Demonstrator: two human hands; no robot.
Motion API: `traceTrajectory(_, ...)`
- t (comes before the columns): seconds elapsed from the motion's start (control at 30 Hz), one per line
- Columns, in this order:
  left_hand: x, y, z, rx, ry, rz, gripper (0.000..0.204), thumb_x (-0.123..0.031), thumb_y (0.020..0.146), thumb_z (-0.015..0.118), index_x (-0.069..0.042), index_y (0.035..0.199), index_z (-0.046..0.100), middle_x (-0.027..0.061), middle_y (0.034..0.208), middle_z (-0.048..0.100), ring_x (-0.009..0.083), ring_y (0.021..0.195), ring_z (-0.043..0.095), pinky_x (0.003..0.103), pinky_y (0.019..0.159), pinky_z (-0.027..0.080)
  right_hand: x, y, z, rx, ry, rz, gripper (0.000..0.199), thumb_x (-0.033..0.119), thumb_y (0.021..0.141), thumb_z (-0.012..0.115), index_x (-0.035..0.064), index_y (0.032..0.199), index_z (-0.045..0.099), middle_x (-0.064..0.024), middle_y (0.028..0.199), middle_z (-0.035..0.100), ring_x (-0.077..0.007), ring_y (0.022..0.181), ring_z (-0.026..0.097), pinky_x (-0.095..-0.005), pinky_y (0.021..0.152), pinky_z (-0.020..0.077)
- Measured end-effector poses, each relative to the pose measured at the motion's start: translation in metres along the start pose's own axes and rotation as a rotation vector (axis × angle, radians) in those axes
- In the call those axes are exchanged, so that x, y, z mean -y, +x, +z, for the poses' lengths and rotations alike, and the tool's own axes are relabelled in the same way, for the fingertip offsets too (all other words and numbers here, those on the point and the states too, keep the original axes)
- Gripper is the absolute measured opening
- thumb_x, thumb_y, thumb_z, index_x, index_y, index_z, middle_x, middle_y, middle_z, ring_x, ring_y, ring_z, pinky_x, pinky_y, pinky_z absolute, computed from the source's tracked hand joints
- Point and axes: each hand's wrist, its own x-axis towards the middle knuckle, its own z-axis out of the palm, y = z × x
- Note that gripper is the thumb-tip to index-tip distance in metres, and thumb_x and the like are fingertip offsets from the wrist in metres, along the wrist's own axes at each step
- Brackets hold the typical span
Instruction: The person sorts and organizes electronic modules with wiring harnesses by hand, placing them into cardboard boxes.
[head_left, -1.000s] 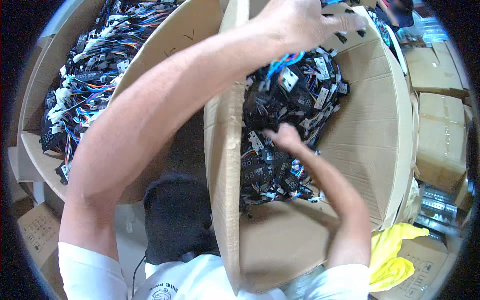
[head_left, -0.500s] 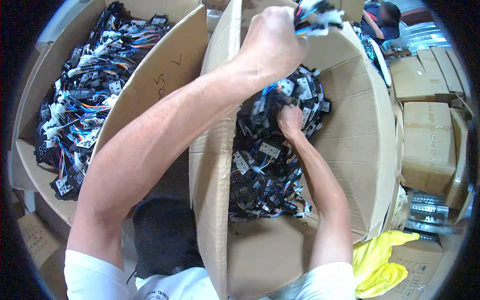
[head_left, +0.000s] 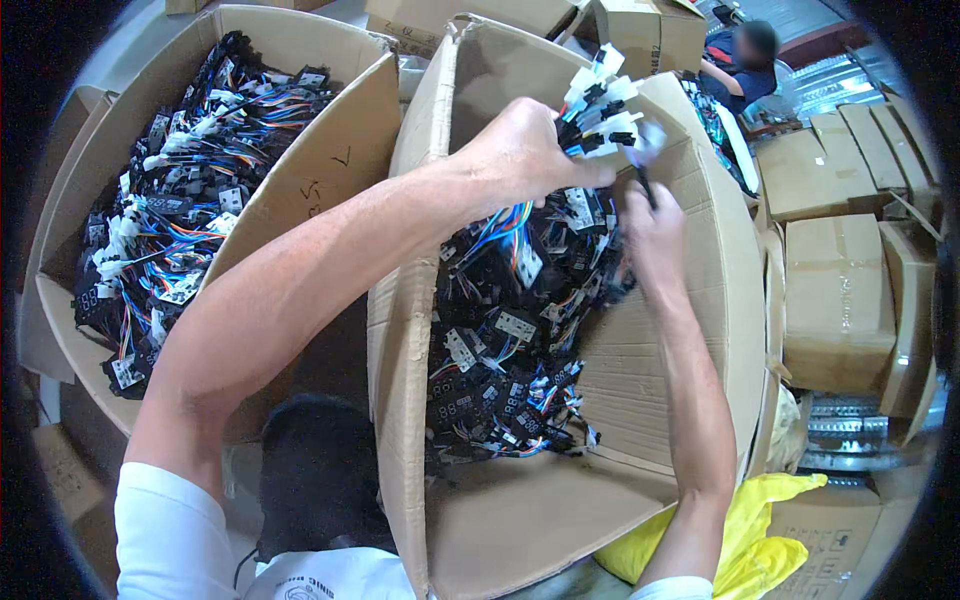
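Note:
My left hand (head_left: 520, 155) is closed round a bundle of wire harnesses (head_left: 600, 105), held above the right-hand cardboard box (head_left: 690, 270). White and black connectors stick up out of the fist. Coloured wires hang below it toward the pile. Just right of the bundle, my right hand (head_left: 655, 240) grips a single wire harness (head_left: 643, 180) with a white connector at its top, blurred by motion. Something dark and smeared hangs beneath that hand. Below both hands lies a heap of black display boards (head_left: 510, 385) with wires and pale metal plates.
On the left, another cardboard box (head_left: 345, 150) holds a similar heap of wired boards (head_left: 165, 205). Yellow plastic (head_left: 745, 530) lies at the lower right. Stacked cartons (head_left: 840, 290) stand farther right. A person (head_left: 740, 65) is at the far right, beside more wired parts.
My right hand has risen from the pile to beside the bundle, bringing a wire harness with it. My left hand has come down a little and left with its bundle.

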Motion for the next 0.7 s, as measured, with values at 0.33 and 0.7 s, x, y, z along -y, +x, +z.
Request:
traceTrajectory(0.33, -0.002, -0.006, -0.025, -0.378, -0.256, -0.038, 0.017, -0.016, 0.090, 0.076, -0.003, 0.101, 0.077, 0.0049, 0.081, 0.073, 0.0124, 0.075, 0.068, 0.034, 0.069, 0.055, 0.051, 0.049, 0.032, 0.446, 0.568, -0.279, 0.024, 0.022, 0.101, 0.065, -0.0015, 0.099, 0.071, -0.0015, 0.093, 0.072, -0.0080, 0.088, 0.064, -0.0310, 0.078, 0.0528)
traceTrajectory(0.7, 0.002, 0.003, 0.000, -0.216, 0.004, 0.097, 0.021, -0.012, 0.089, 0.072, -0.002, 0.107, 0.074, 0.0148, 0.087, 0.071, 0.0274, 0.084, 0.068, 0.039, 0.078, 0.055, -0.142, 0.069, 0.106, 0.098, -0.788, -0.488, 0.013, 0.022, 0.091, 0.064, 0.0091, 0.094, 0.068, -0.0136, 0.093, 0.068, -0.0344, 0.087, 0.069, -0.0480, 0.075, 0.0565)
